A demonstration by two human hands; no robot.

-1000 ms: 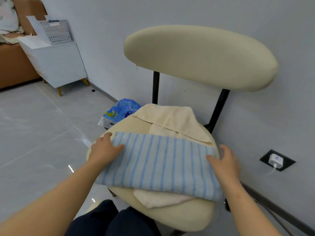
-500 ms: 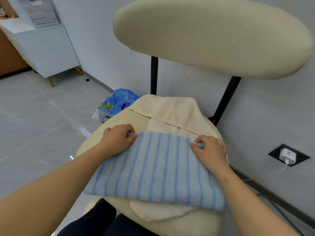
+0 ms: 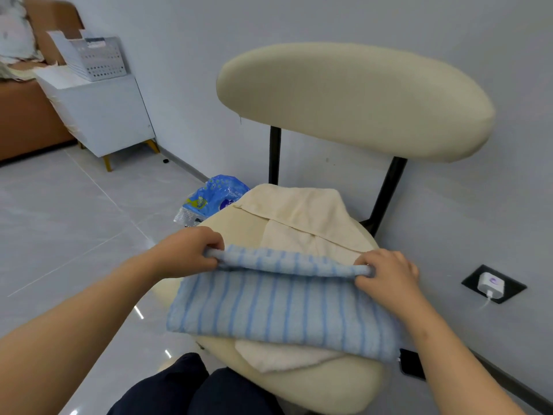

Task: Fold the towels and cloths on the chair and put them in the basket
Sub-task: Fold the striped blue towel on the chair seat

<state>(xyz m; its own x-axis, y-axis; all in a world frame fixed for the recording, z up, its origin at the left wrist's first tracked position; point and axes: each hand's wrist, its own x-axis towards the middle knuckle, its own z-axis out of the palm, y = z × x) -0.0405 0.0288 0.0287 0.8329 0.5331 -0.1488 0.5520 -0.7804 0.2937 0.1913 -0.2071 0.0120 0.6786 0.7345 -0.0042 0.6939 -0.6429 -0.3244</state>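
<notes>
A blue striped towel (image 3: 284, 307) lies across the seat of a cream chair (image 3: 353, 97), on top of a cream towel (image 3: 299, 211). My left hand (image 3: 188, 250) grips the towel's far left corner. My right hand (image 3: 386, 274) grips its far right corner. The far edge is lifted and rolled over toward me between the two hands. A white perforated basket (image 3: 95, 56) stands on a white cabinet (image 3: 104, 115) far off at the upper left.
A blue plastic package (image 3: 212, 199) lies on the tiled floor behind the seat's left side. A black phone (image 3: 411, 362) pokes out at the seat's right edge. A charger (image 3: 490, 284) is plugged into a wall socket at the right. A brown sofa (image 3: 24, 115) stands at far left.
Both hands went from lying flat on the towel's sides to gripping its far corners. They have now lifted the far edge and begun turning it toward me.
</notes>
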